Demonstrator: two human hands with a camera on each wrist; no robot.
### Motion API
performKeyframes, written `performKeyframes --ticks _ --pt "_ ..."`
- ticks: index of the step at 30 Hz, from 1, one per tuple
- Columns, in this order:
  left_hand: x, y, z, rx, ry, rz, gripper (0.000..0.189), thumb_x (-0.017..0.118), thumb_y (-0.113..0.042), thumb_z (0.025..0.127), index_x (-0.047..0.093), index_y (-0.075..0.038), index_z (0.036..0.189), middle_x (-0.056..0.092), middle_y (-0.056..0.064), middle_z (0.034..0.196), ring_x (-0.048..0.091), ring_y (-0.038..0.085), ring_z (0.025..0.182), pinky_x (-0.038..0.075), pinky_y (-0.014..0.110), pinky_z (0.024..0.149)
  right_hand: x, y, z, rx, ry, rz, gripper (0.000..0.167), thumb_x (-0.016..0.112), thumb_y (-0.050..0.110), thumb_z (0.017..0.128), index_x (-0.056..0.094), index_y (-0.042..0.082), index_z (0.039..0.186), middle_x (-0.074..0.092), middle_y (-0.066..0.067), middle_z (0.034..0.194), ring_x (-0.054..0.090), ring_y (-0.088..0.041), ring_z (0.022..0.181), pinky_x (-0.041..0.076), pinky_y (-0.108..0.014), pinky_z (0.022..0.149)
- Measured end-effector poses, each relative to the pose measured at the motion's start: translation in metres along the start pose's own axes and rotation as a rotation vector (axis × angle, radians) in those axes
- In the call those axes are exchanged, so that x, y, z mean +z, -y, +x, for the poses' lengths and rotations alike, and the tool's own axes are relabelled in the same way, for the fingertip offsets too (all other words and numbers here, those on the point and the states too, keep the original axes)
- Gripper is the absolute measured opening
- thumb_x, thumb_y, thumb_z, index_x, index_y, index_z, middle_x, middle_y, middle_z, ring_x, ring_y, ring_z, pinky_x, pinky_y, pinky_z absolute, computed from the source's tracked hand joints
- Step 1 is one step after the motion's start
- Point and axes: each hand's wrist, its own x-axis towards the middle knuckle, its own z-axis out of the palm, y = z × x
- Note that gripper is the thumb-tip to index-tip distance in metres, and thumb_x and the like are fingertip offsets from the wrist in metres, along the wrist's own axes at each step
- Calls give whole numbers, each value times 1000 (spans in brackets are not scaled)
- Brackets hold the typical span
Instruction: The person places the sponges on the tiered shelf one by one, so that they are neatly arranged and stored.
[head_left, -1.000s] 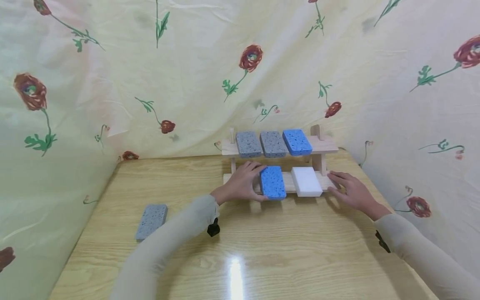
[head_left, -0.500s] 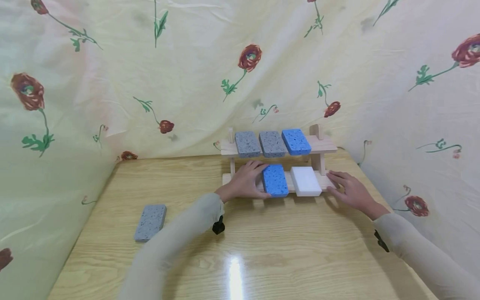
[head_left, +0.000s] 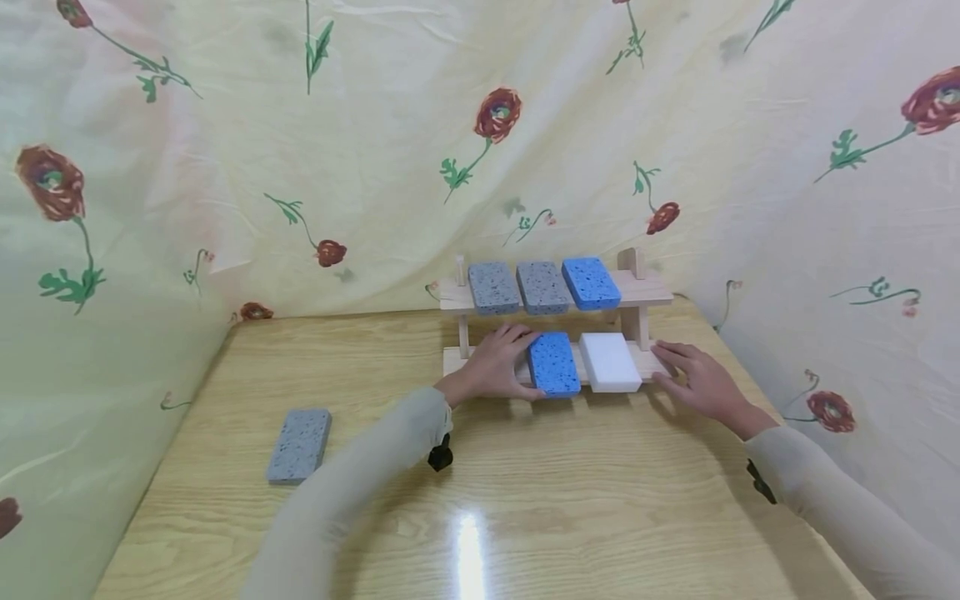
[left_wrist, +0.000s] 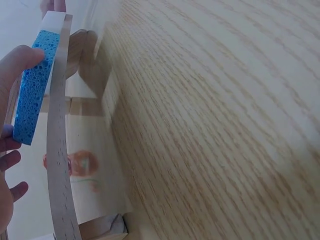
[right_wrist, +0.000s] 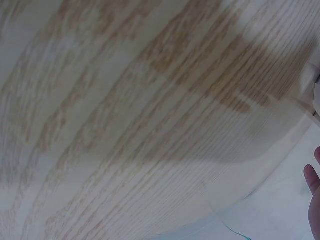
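My left hand (head_left: 501,363) pinches a blue sponge (head_left: 554,364) between thumb and fingers at the lower tier of a small two-tier wooden rack (head_left: 662,292). In the left wrist view the blue sponge (left_wrist: 36,87) lies close over the plank, its near end a little farther from the wood; the thumb presses its front edge. Just right of it, a white sponge-like block (head_left: 611,362) lies on the same tier. My right hand (head_left: 701,381) grips the right end of the lower plank, thumb in front and fingers behind.
On the upper tier lie two grey sponges (head_left: 493,287) and another blue sponge (head_left: 592,283). A third grey sponge (head_left: 299,446) lies on the wooden table (head_left: 570,508), left of my left forearm. A floral cloth (head_left: 390,158) hangs behind the rack.
My left hand has shifted the blue sponge slightly right, closer to the white block; it rose a little midway and came down again. The right hand has stayed at the rack's end.
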Motion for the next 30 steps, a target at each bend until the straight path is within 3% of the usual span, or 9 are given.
performKeyframes --ticks 22,30 --pt "10 1 4 -17 8 61 107 69 -73 80 33 -12 160 43 6 155 39 25 144 40 46 117 1 0 0 4 4 -10 55 73 25 92 61 -6 135 59 -29 139 57 -49 122 46 -64 99" --pt "9 2 4 -30 22 31 105 69 -72 81 34 -12 160 41 7 157 36 27 146 38 50 118 -1 2 1 8 7 -2 54 73 25 92 61 -6 135 59 -29 139 57 -49 123 45 -64 100"
